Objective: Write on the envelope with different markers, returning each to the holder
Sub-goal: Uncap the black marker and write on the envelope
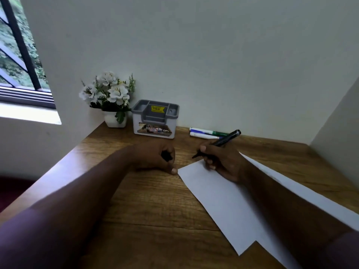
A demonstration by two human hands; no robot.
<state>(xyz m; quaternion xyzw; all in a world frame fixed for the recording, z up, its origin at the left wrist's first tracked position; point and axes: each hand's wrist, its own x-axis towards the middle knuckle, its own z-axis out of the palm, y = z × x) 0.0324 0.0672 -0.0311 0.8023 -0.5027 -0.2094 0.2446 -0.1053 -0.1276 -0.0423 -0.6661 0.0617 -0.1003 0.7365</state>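
Envelope (pixel 229 200) lies under right hand (pixel 219 162) gripping black marker (pixel 223 141).

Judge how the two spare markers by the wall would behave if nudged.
The two markers look round and smooth, lying loose on the flat desk, so they would probably roll. The wall right behind likely stops them going back. They seem light and stiff.

Three markers are showing: one black marker (pixel 223 141), two lying by the wall (pixel 208 133); one envelope (pixel 229 200), one holder (pixel 154 119), one flowerpot (pixel 115 119)
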